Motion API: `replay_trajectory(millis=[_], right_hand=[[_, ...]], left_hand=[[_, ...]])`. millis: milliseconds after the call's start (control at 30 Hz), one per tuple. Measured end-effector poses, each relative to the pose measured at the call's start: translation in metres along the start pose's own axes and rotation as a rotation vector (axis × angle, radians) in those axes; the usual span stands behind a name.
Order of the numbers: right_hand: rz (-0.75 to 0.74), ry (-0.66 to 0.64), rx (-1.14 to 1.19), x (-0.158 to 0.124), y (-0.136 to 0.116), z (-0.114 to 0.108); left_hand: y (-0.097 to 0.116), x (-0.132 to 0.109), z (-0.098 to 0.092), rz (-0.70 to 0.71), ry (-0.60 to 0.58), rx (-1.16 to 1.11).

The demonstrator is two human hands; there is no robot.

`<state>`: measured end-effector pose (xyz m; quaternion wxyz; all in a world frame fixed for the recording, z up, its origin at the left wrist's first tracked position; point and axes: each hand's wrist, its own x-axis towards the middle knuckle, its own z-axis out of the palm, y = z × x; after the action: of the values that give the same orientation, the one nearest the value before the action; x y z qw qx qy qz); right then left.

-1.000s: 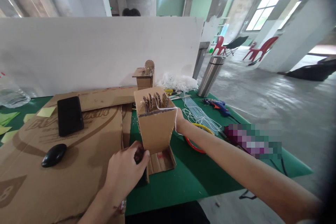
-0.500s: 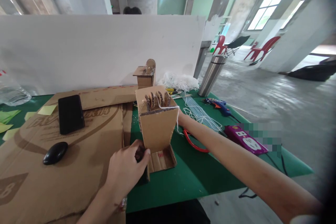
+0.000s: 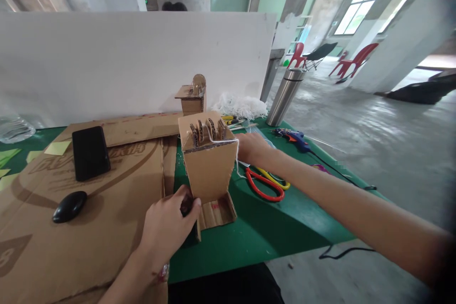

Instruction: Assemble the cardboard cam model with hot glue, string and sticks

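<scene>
Green felt covers the table (image 3: 270,228), backed at twelve o'clock by a long white board (image 3: 135,61).

Near the table's middle an upright cardboard model (image 3: 208,166) is stood, its top set with small cardboard ribs. Its lower left corner is gripped by the left hand (image 3: 167,228), fingers curled closed on the edge. A white string (image 3: 235,154) is led over the ribs and down the model's right side. At three o'clock of the model the right hand (image 3: 251,147) is seen; the string runs toward it, but whether it is pinched cannot be told.

It is judged that the base is best kept pressed flat and the string kept lightly taut, so that the ribs are not bent and the model is not tipped.

Just beyond the right hand, red-and-yellow scissors (image 3: 265,181) are laid on the felt. At one o'clock a steel flask (image 3: 285,97) and a blue glue gun (image 3: 294,137) are found. At nine o'clock a flattened cardboard sheet (image 3: 89,209) bears a black phone (image 3: 90,153) and a black mouse (image 3: 69,206). At twelve o'clock a smaller cardboard piece (image 3: 190,96) is set.
</scene>
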<state>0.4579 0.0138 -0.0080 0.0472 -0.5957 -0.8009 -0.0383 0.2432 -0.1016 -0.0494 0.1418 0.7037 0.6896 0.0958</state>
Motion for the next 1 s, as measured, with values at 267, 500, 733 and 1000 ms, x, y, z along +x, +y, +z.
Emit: replay_trajectory(millis=[267,500,733,1000], right_hand=[[0.215,-0.006,-0.121,-0.082,0.077,-0.024],[0.37,0.337,0.933,-0.202,0.06,0.028],[0.001,0.052,1.242,-0.195,-0.037,0.058],[0.145,-0.097,1.408,-0.165,-0.073,0.062]], left_hand=[[0.0,0.0,0.001,-0.003,-0.009,0.012],[0.001,0.0,0.001,-0.016,-0.001,0.039],[0.004,0.001,0.003,-0.02,0.006,0.087],[0.004,0.002,0.005,-0.025,0.014,0.086]])
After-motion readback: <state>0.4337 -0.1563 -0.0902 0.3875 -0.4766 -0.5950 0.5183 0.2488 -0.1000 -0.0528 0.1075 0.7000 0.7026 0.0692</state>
